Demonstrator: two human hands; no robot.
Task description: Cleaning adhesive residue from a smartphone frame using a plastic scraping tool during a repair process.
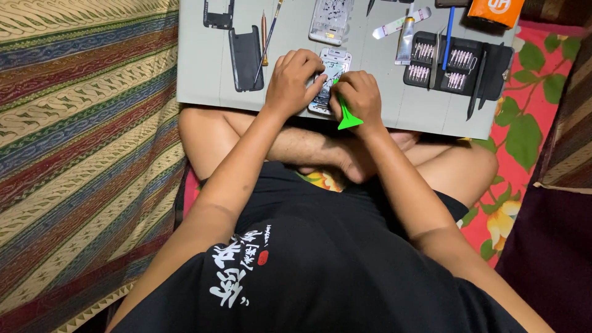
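Observation:
An opened phone body with bare circuit parts lies on a grey work mat across my crossed legs. My left hand presses down on its left side with bent fingers. My right hand is closed around a green plastic pry tool, whose thin tip points into the phone's lower right part. The wide green end sticks out below my fist. My hands cover much of the phone.
On the mat lie a dark back cover, a black frame, a second white phone shell, thin tools, a tube and a black screwdriver-bit case. Striped cloth lies left, floral cloth right.

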